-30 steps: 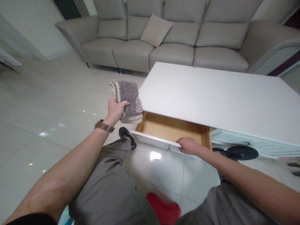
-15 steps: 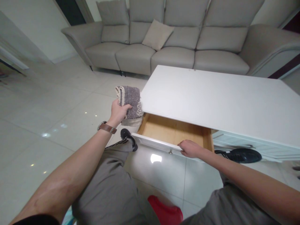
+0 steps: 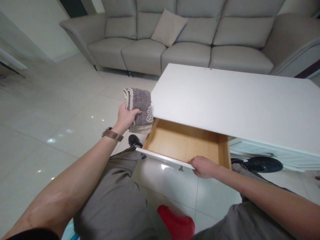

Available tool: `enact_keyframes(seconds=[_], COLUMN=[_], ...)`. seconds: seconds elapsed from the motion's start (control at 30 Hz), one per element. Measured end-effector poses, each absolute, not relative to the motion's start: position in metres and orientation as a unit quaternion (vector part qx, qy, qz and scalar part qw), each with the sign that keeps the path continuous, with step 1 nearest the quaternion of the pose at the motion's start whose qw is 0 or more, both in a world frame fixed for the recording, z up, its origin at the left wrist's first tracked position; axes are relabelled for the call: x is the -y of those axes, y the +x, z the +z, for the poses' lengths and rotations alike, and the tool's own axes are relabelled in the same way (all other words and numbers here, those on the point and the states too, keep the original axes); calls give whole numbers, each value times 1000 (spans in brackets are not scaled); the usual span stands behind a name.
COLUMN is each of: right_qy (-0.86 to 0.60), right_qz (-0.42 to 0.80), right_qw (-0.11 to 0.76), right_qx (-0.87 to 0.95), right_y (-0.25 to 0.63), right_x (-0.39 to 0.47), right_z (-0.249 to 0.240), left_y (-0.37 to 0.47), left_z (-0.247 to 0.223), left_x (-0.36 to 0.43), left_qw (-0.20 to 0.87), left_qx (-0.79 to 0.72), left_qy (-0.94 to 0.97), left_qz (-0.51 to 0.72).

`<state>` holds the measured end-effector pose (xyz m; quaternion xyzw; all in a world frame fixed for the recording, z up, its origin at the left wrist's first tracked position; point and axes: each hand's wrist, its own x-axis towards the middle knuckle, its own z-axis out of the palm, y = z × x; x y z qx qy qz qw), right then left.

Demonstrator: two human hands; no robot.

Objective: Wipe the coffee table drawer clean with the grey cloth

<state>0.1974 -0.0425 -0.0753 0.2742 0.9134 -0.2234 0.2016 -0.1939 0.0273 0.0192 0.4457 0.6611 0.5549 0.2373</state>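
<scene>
While the right hand (image 3: 203, 166) grips the front of the open drawer (image 3: 172, 138), which runs lengthwise left to right, the left hand (image 3: 125, 117) clasps a folded cloth (image 3: 142, 104) just beside its left end.

No readable text, no legible label or brand, no number or sign discernible

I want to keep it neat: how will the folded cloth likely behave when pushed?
The folded cloth is probably light and floppy, being layered fabric. Its textured surface suggests little slipping. The pale layer showing below may unfold.
</scene>
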Motion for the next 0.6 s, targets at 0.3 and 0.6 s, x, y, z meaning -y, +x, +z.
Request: enact_keyframes(seconds=[0.3,0.6], right_qy=[269,259], right_qz=[-228,-231], right_qw=[243,256], right_qx=[-904,-902], right_y=[189,182], right_x=[70,81], right_z=[-68,-63], left_y=[-191,-190], left_z=[19,19], left_x=[-27,-25], left_qw=[235,227], left_qx=[-670,-686], left_qy=[453,473], left_qz=[539,505])
